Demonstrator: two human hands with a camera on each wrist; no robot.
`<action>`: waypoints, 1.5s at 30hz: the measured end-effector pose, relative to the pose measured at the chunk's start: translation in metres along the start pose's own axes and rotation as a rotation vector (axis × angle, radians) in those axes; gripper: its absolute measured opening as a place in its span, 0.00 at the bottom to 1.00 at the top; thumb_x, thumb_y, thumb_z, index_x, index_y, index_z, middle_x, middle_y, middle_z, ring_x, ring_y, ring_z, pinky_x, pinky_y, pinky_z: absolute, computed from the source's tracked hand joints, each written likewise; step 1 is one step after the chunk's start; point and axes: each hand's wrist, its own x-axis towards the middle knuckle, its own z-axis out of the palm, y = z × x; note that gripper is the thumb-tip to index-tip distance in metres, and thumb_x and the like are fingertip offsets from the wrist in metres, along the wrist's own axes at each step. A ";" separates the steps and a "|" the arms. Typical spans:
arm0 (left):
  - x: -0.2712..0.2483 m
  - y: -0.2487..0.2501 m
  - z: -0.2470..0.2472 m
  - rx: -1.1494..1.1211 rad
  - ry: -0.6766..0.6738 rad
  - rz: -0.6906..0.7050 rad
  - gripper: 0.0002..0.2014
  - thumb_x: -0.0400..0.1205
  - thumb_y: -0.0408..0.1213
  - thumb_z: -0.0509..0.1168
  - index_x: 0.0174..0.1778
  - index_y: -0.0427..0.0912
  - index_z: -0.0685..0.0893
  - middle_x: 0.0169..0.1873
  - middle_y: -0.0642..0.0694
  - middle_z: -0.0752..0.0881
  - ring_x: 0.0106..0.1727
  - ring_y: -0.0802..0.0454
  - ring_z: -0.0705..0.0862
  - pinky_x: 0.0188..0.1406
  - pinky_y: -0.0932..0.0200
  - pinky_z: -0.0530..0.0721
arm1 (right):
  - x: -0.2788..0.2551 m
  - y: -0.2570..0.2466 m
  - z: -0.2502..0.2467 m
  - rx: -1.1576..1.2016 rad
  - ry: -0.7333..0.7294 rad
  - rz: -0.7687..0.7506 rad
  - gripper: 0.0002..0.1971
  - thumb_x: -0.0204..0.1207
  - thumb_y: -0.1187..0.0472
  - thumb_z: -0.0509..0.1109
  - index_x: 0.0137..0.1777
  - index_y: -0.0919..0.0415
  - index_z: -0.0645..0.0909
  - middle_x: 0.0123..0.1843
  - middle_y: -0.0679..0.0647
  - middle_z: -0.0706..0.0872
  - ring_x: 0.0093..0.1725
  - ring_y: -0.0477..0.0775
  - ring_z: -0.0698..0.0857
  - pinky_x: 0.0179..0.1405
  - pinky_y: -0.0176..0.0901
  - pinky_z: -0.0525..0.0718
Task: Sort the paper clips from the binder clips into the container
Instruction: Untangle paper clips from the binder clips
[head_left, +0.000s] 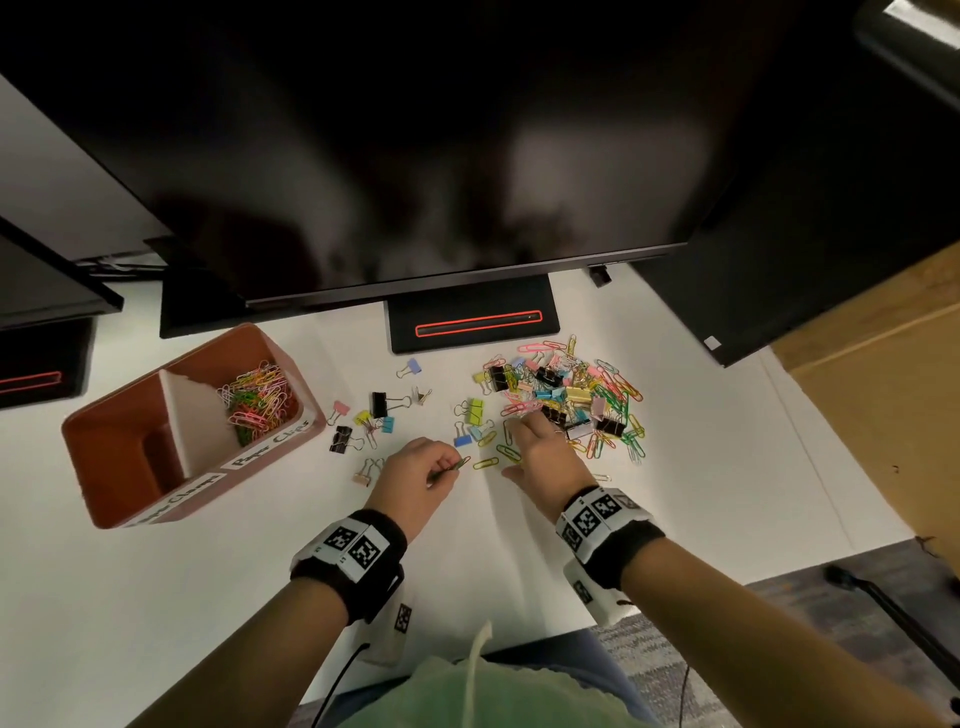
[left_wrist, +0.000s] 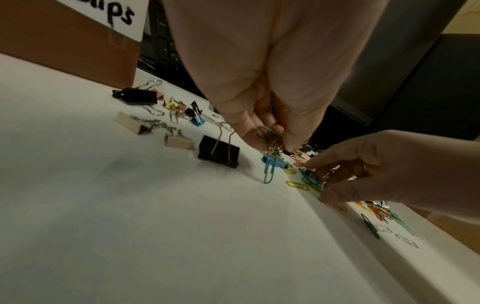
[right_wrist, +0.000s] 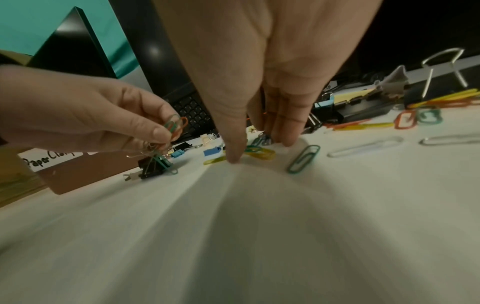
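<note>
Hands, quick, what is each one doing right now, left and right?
Left hand: pinching a small bunch of paper clips.
Right hand: fingers straight, tips down on loose clips at the pile's edge, gripping nothing visible.

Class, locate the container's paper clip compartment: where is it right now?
In the head view, the paper clip compartment is the far half of the brown container at the table's left, beyond the left hand, with loose binder clips scattered to its right.

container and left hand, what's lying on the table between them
Head view: scattered binder clips lie between the container and the left hand, which pinches paper clips.
</note>
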 end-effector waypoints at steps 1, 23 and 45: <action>0.000 -0.001 0.000 -0.004 0.006 0.002 0.06 0.75 0.27 0.69 0.45 0.40 0.85 0.37 0.54 0.78 0.36 0.64 0.79 0.39 0.81 0.75 | 0.002 0.000 0.001 -0.004 0.014 0.002 0.28 0.75 0.62 0.70 0.74 0.66 0.67 0.70 0.61 0.71 0.62 0.64 0.79 0.65 0.50 0.79; 0.000 -0.005 -0.001 -0.043 0.011 -0.020 0.07 0.75 0.27 0.69 0.46 0.40 0.85 0.39 0.50 0.81 0.38 0.60 0.80 0.41 0.75 0.78 | 0.004 0.015 -0.002 0.152 0.002 -0.002 0.07 0.77 0.64 0.67 0.51 0.63 0.84 0.47 0.58 0.88 0.43 0.54 0.82 0.44 0.40 0.79; -0.008 -0.010 -0.014 -0.044 0.040 -0.008 0.06 0.74 0.27 0.69 0.44 0.41 0.85 0.37 0.52 0.80 0.38 0.61 0.79 0.40 0.79 0.75 | 0.014 -0.019 0.012 0.127 0.039 -0.033 0.10 0.77 0.60 0.68 0.54 0.63 0.83 0.54 0.60 0.81 0.54 0.63 0.80 0.51 0.50 0.81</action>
